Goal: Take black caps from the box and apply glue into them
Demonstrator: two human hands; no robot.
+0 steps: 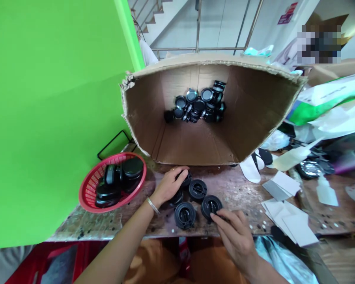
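Several round black parts lie on the worn wooden table [225, 179], among them one at the front [185, 215] and one in the middle [198, 190]. My left hand [169, 185] rests over the back-left parts, its fingers closed on the rearmost black part [187, 178] and partly covering another. At the right, my right hand [235, 228] touches the rightmost black part [210, 206] with thumb and fingertips at its edge. Behind them a large open cardboard box [192, 146] holds several black round pieces [198, 105] deep inside.
A red basket [84, 193] with black round pieces stands at left beside a green panel [53, 98]. White cards [298, 228], squeeze bottles [327, 191] and plastic bags [328, 102] lie to the right. Behind, a person [319, 43] is partly visible.
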